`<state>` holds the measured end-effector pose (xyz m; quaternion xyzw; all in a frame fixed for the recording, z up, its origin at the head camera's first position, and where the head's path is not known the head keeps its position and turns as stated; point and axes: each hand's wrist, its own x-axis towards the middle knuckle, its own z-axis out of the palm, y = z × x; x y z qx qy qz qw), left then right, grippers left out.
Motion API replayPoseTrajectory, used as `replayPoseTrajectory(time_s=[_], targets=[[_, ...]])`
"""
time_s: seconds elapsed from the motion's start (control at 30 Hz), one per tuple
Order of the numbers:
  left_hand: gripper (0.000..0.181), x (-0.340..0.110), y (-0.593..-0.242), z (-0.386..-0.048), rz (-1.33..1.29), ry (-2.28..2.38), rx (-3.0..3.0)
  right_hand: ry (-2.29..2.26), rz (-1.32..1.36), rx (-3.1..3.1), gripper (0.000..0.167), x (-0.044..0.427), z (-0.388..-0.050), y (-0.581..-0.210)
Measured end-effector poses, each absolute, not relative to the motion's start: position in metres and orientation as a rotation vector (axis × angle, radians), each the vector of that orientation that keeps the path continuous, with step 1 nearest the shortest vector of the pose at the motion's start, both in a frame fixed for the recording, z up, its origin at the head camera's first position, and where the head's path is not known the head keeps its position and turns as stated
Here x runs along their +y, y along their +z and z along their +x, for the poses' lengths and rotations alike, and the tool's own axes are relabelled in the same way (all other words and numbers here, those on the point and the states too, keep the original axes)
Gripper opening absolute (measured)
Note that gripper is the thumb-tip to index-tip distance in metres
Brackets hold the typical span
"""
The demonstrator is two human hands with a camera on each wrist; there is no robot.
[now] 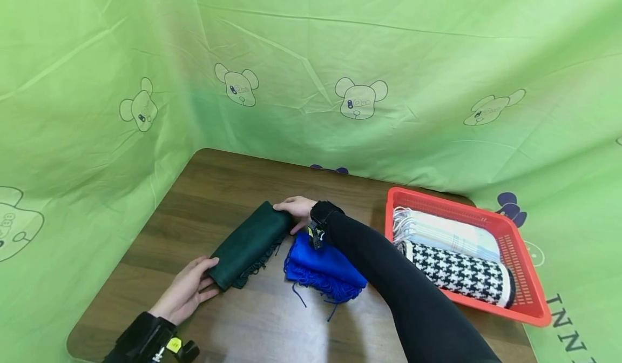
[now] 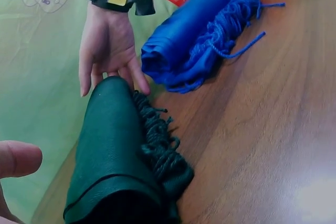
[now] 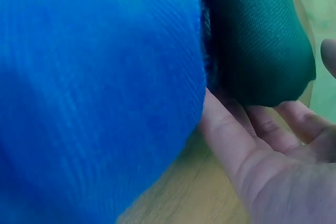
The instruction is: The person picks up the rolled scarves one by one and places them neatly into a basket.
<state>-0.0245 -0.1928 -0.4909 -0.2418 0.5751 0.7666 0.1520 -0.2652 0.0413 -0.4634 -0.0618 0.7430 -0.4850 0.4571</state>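
Note:
A dark green rolled scarf [image 1: 250,244] with fringe along one side lies slantwise on the table. At its near end is my left hand [image 1: 187,290], thumb and fingers spread around the end; the left wrist view shows the thumb [image 2: 21,158] apart from the green roll [image 2: 113,135]. My right hand [image 1: 298,209] is at the far end, and in the right wrist view its extended fingers [image 3: 268,127] touch the edge of the green roll [image 3: 262,35]. Just right of it lies a folded blue scarf [image 1: 323,266] with fringe, under my right forearm.
On the right of the wooden table [image 1: 214,190] stands a red basket [image 1: 527,276]. Inside are a pale striped scarf [image 1: 452,233] with white fringe and a black-and-white houndstooth roll [image 1: 459,274]. A green curtain [image 1: 291,55] hangs behind and to the left.

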Motion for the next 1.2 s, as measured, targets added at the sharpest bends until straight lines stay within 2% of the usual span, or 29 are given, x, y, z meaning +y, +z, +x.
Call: replayPoseTrajectory(time_s=[0.27,0.47,0.87,1.2], targets=[[0.083,-0.182,-0.496,-0.028,-0.729,2.332,1.568,-1.177,-0.171,1.836,0.052,0.040,-0.265,-0.462],[0.077,-0.174,-0.496,-0.033,-0.773,2.356,1.558,-1.172,-0.146,1.837,0.058,0.040,-0.266,-0.464],[0.078,-0.170,-0.500,-0.040,-0.714,2.475,1.452,-1.195,-0.146,1.890,0.064,0.036,-0.263,-0.469],[0.078,-0.171,-0.505,-0.042,-0.773,2.538,1.347,-1.242,-0.182,1.918,0.054,0.033,-0.257,-0.481]])
